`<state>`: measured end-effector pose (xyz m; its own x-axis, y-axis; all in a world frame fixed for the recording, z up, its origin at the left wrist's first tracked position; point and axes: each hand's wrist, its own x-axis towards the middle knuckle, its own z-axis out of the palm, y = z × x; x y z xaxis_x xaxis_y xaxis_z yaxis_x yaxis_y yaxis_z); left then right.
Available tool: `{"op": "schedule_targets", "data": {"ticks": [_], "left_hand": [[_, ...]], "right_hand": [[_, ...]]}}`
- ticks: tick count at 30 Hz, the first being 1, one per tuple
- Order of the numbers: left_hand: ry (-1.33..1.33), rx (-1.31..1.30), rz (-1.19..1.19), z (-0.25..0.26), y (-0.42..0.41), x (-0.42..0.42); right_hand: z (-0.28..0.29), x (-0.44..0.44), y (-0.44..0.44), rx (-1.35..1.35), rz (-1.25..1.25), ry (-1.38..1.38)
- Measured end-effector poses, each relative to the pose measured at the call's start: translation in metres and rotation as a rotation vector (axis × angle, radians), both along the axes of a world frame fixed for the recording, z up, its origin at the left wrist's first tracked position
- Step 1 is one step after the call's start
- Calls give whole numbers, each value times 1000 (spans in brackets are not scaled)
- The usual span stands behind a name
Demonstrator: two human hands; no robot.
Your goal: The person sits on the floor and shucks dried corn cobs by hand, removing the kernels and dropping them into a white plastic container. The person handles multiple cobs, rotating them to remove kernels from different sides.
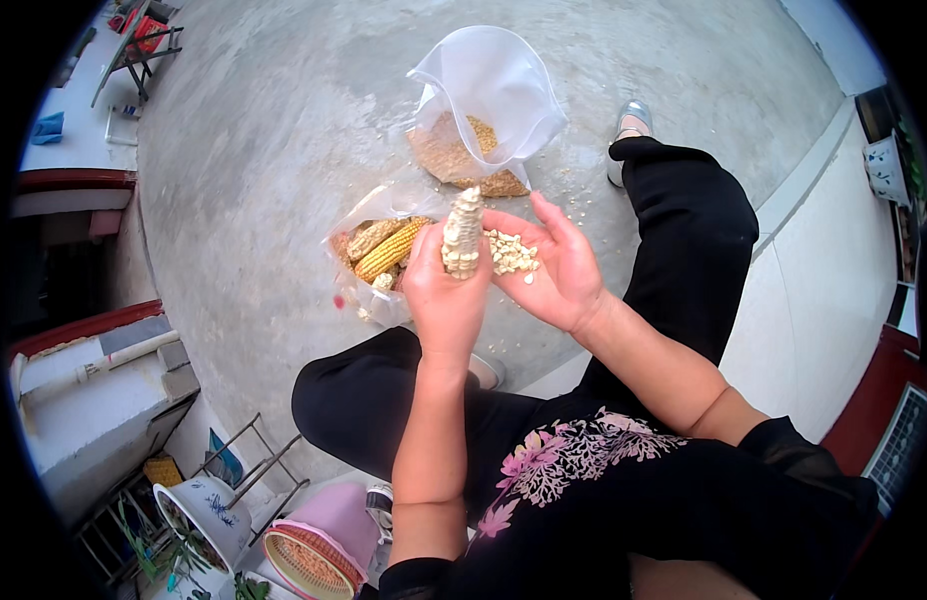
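Observation:
My left hand [448,304] grips a whitish corn cob [461,236], held upright; its upper part is bare of kernels and rows of pale kernels remain lower down. Right beside it, my right hand [557,274] is turned palm up with the fingers spread, cupping a heap of loose pale corn kernels [511,253]. Below and to the left, an open plastic bag [388,201] holds several cobs, among them a full yellow ear of corn [392,250]. Beyond the hands a tall translucent bag [493,82] stands open, its lower part filled with yellow kernels [482,135].
Loose kernels lie scattered on the concrete floor [268,150]. At the lower left are a basket [313,562] with a pink bag, a white flowerpot [208,517] and a metal rack [261,450]. A folding stand [141,64] is at the upper left. My legs flank the bags.

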<state>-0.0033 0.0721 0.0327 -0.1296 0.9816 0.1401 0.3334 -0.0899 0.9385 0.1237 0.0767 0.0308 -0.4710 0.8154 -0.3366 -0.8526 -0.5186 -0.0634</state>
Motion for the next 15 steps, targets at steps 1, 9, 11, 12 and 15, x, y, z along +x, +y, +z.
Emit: {"op": "schedule_targets", "data": {"ticks": [1, 9, 11, 12, 15], "left_hand": [[92, 19, -16, 1, 1, 0], [287, -14, -38, -4, 2, 1], [255, -22, -18, -7, 3, 2], [239, -21, -11, -7, 3, 2], [124, -36, 19, -8, 3, 0]], "right_hand": [[-3, 0, -1, -25, 4, -21], [-8, 1, -3, -57, 41, -69], [-9, 1, -3, -63, 35, -92], [-10, 1, -3, -56, 29, -98], [-12, 1, -2, -28, 15, -89]]}}
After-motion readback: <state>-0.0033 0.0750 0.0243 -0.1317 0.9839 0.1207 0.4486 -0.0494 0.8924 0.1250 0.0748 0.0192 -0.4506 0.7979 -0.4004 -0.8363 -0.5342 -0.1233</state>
